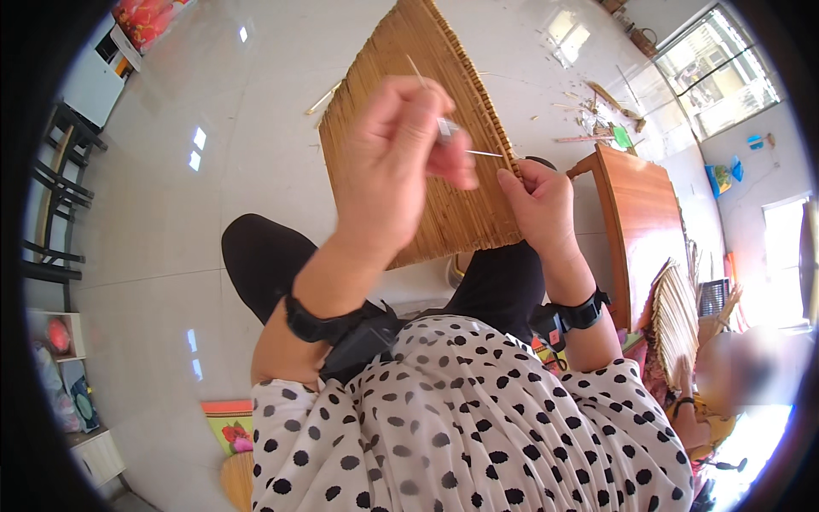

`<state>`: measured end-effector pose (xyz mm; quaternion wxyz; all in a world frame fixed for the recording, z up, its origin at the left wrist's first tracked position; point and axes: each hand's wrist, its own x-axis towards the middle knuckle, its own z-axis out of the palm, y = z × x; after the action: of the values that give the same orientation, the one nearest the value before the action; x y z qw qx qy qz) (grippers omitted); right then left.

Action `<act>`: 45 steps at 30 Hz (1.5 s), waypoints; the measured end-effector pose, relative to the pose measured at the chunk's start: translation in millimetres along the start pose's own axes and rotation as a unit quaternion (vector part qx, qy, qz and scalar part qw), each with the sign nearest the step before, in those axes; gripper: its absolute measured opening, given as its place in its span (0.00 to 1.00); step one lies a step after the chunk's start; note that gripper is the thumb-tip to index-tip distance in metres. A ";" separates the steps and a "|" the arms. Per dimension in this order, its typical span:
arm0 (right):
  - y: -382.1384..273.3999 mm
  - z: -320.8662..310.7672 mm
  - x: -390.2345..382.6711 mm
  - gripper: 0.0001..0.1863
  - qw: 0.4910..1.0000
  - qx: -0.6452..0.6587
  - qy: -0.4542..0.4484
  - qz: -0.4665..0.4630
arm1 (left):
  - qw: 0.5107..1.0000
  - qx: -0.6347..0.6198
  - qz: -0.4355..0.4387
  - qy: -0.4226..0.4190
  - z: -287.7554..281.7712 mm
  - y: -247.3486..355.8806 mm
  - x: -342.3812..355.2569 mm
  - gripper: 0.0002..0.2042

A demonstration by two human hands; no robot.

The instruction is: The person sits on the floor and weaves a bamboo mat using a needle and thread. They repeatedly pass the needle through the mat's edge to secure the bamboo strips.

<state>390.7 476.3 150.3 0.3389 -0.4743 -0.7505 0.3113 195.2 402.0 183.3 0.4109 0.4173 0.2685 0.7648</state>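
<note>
A stiff panel of narrow brown bamboo-like strips (465,200) stands tilted over my lap, with a braided-looking edge along its right side. My right hand (543,205) pinches that edge near the lower right corner. In front of the panel, my left hand (401,141) is closed around a thin pointed tool like an awl (485,154). Its grey part shows between the fingers, and its slim shaft points right to the edge, close to my right fingertips. A thin pale strip (415,68) rises above the left hand; whether it belongs to the tool I cannot tell.
Right of me stands a brown wooden table or stool (640,222). Cut strips and scraps (601,119) litter the tiled floor beyond it. At lower right another person's hand (684,375) touches a fan-shaped woven piece (674,320). Dark chairs (60,192) line the left wall.
</note>
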 end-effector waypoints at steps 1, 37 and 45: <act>1.2 3.7 -1.1 0.10 1.000 -0.008 0.000 -0.012 | 0.999 0.040 0.013 0.021 -10.0 11.1 2.6 0.11; -6.7 23.3 -27.9 0.08 0.999 -0.026 -0.016 -0.034 | 0.905 0.038 -0.389 -0.165 -41.9 -36.7 -47.2 0.06; -8.9 25.0 -24.6 0.07 0.997 -0.039 -0.032 -0.062 | 0.977 0.001 -0.185 -0.103 -35.9 -54.0 -50.0 0.09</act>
<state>374.0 446.8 137.7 0.3150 -0.4298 -0.8002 0.2752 201.9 384.9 103.6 0.5704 0.4371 0.2979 0.6284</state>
